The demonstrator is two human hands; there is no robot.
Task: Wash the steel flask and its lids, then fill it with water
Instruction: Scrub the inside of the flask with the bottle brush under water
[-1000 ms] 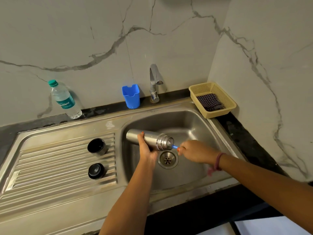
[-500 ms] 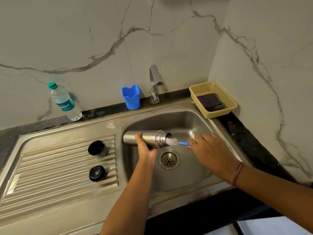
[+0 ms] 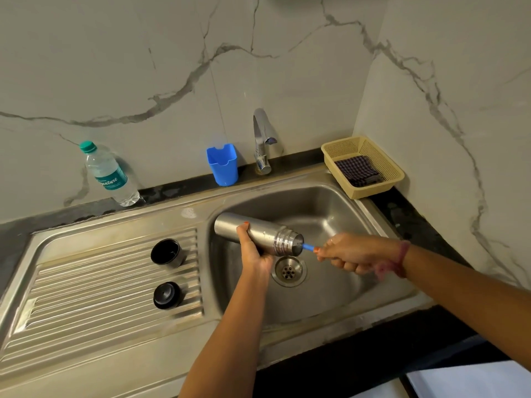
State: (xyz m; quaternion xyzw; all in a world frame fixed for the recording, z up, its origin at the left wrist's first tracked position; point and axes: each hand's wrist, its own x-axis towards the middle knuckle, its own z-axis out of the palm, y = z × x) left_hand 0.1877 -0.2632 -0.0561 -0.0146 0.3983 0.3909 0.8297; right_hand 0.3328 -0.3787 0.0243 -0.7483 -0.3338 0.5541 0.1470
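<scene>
steel flask point(image 3: 260, 235) held sideways over the sink basin point(image 3: 324, 208) at frame centre, mouth pointing right, above the drain point(image 3: 288, 270). left hand point(image 3: 254, 249) wrapped around flask body from below. right hand point(image 3: 349, 251) fist-gripping blue brush handle point(image 3: 309, 247), tip inside flask mouth. two black lids point(image 3: 166, 252) point(image 3: 167, 295) on drainboard point(image 3: 86, 282), left of centre. water bottle point(image 3: 110, 176) upper left, blue cup point(image 3: 222, 164) beside tap point(image 3: 263, 142), yellow basket point(image 3: 395, 170) with checked cloth point(image 3: 357, 170) upper right.

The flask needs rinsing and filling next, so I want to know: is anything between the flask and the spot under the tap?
Nothing visible blocks that path. The flask, gripped by the left hand, lies tilted over the sink, and the basin below the tap holds nothing. Only the blue brush handle, gripped by the right hand, sits in its mouth.
</scene>
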